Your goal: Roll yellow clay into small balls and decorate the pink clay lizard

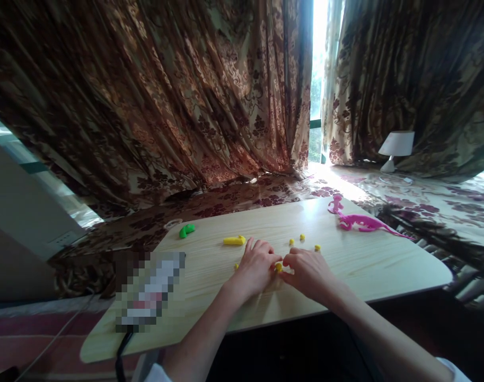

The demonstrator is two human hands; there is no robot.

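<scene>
**Small yellow lump (279, 267): squashing, slipping and knocked bits are the main risks**

Lump is low over the near-middle part of the table (202, 302), in the gap between left hand (258, 263) and right hand (305, 269). Right thumb and index narrow, tips at the lump; left fingers bent, tips at its other side. Cannot tell which hand really grips it, or whether it rests on the table.

Risks, my judgement:
- Lump looks soft, clay-like. Press too hard from both sides and it flattens or splits.
- Small piece, little for the fingers to hold; uneven pressure could squirt it out, or it could stick to one thumb.
- The hands hide much of it, so a poor grip would be easy to miss.
- Three yellow bits (302, 237) lie just beyond the right hand; a careless knuckle could scatter them.
- Another yellow bit (236, 267) sits just left of the left wrist, easily brushed or flattened by that arm.
- Yellow bar (234, 241) is near the left fingertips on the far side; a forward reach could bump or dent it.

Green piece (187, 230) far left, pink figure (359, 222) far right: well apart from the hands, low risk.
</scene>
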